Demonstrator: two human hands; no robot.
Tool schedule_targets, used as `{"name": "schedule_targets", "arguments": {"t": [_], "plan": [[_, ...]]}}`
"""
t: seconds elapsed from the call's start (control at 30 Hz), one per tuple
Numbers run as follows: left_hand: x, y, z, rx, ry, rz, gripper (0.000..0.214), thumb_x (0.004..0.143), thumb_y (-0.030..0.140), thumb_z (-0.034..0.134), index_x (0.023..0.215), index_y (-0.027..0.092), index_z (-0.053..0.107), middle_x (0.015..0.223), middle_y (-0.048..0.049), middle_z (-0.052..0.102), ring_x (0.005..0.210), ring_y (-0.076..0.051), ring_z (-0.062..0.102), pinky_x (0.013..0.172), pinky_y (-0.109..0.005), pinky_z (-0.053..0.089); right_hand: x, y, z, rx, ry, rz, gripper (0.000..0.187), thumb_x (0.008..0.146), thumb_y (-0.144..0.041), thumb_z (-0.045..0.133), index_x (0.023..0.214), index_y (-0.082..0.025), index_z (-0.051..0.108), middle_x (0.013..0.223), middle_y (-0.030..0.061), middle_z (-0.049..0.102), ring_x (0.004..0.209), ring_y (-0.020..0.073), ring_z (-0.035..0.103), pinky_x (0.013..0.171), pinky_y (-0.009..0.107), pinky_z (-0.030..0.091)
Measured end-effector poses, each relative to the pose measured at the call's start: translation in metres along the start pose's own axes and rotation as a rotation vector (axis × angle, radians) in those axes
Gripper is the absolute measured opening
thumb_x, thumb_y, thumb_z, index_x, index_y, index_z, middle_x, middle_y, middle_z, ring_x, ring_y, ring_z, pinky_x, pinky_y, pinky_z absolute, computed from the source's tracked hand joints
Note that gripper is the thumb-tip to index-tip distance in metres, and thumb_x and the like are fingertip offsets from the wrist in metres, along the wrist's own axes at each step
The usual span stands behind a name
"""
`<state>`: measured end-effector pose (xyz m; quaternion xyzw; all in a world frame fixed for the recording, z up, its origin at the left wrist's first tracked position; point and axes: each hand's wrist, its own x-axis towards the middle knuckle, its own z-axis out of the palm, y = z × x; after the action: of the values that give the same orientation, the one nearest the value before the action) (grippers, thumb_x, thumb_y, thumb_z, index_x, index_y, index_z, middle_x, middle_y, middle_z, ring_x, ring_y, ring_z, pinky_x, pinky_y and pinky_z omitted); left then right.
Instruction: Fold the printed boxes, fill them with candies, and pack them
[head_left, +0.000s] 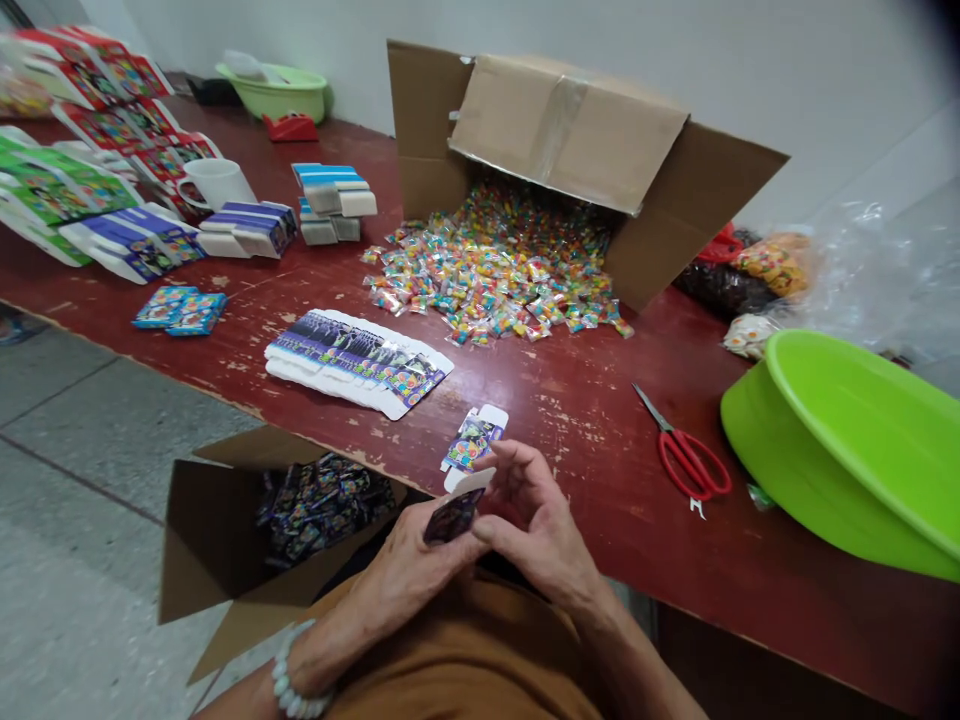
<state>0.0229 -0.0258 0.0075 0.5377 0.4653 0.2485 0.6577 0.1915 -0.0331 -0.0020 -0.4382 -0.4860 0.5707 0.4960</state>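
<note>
One small box (454, 518), at the near edge of the table (592, 450), pinched in left hand (420, 555); right hand (536, 520) loosely spread beside its raised flap (478, 481), contact unclear. Apparent step: flap handling. Next move calls for steady left hold, precise right fingertips.

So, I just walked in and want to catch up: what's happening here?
A person holds a small dark carton in the left hand, a white flap standing at its top; the right hand is close beside it, fingers curved. Another carton lies just beyond, near a row of overlapping flat cartons. Wrapped candies spill from a cardboard box, while dark printed packs fill another box below.
</note>
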Motion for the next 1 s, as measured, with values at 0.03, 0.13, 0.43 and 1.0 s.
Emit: {"name": "schedule_targets", "arguments": {"t": [0.03,0.13,0.43,1.0], "plan": [[-0.001,-0.001,-0.002,-0.072,-0.048,-0.037,0.026,0.078,0.043,0.074,0.084,0.018,0.068,0.081,-0.0017,0.069,0.076,-0.019,0.058,0.072,-0.028,0.045,0.004,0.002,0.005,-0.003,0.007,0.012,0.051,0.082,-0.034,0.077,0.125,-0.030,0.051,0.110,0.0050,0.065,0.092,0.0189,0.063,0.084,0.035,0.053],[-0.007,0.000,-0.011,-0.340,-0.305,-0.157,0.044,0.071,0.055,0.079,0.089,0.016,0.068,0.081,-0.0076,0.073,0.077,-0.022,0.065,0.071,-0.029,0.046,0.016,0.005,0.013,-0.094,-0.001,-0.003,0.040,0.088,-0.030,0.068,0.124,-0.028,0.049,0.102,0.0047,0.065,0.087,0.0187,0.064,0.080,0.035,0.053],[-0.013,-0.002,-0.030,-0.110,-0.230,-0.122,0.034,0.087,0.052,0.068,0.098,0.020,0.068,0.086,-0.0020,0.069,0.080,-0.017,0.059,0.073,-0.027,0.043,0.032,-0.023,0.005,-0.852,-0.198,-0.476,0.031,0.079,-0.035,0.082,0.100,-0.022,0.063,0.104,0.0069,0.061,0.099,0.0238,0.055,0.085,0.037,0.047],[-0.004,0.009,-0.036,-0.098,-0.321,-0.154,0.044,0.075,0.042,0.079,0.110,0.018,0.067,0.077,-0.0014,0.071,0.070,-0.017,0.061,0.062,-0.025,0.044,0.042,-0.038,-0.006,-0.671,-0.624,-0.202,0.011,0.097,-0.028,0.056,0.091,-0.023,0.049,0.076,-0.0042,0.053,0.063,0.0117,0.046,0.060,0.024,0.035]]}}
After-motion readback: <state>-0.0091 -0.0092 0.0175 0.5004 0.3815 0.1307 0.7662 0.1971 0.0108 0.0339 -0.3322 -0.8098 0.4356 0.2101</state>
